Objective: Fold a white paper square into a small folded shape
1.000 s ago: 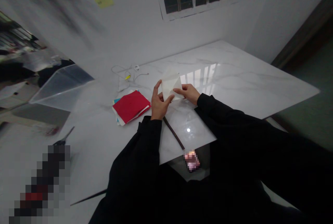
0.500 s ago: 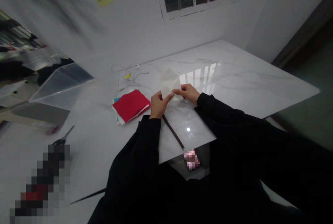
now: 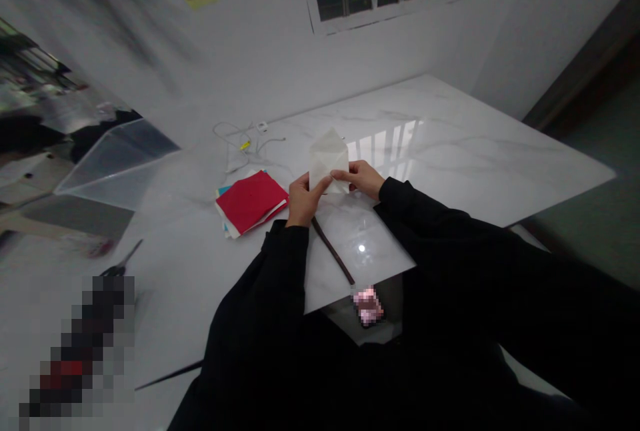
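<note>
**Above the white marble table: pale folded paper held upright**

Left hand and right hand pinch its lower part, fingers closed narrowly on the sheet. Just left lies a red paper stack; a thin dark stick lies below.

the folded paper is off-white, the paper stack red above a teal edge, the counter white marble with grey veining, the sleeves black.
</note>
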`<state>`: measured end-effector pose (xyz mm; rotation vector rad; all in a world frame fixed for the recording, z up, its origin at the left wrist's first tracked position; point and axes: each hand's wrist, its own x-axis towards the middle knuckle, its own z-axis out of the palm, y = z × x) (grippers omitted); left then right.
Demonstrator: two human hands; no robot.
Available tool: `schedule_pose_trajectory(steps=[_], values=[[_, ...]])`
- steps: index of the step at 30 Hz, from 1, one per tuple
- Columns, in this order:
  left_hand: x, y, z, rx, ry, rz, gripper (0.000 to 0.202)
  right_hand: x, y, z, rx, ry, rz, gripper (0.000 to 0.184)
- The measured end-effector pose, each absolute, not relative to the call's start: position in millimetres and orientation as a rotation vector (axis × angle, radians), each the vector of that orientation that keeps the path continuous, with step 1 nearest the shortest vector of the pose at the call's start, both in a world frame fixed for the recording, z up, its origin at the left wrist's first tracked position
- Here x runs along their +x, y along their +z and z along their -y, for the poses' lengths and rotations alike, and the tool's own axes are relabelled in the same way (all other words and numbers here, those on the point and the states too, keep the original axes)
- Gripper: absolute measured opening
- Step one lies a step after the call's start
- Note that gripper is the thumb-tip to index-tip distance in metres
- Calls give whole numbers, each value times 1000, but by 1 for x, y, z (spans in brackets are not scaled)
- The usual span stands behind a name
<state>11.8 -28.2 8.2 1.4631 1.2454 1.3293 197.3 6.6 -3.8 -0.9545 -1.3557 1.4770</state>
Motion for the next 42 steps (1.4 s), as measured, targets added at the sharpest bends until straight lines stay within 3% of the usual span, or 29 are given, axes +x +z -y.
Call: schedule_pose_trajectory(steps=[7,21,31,38,42], values=[[10,2,23,1368,1345,-1186,57,197,-6,-8,-925,1439,1341,54],[13,12,32,1467,1346,-1280,47,199,1,-4,-965,1327,1469,41],[12,12,33,1360,1414,-1292,48,200,8,0,-940,1370,1544,60],[2,3,26,1217,1479,-1311,53,198,4,3,-941,1406,1730,48],[1,5,26,1262,1525,-1342,51,197,1,1,-936,1347,1753,49]])
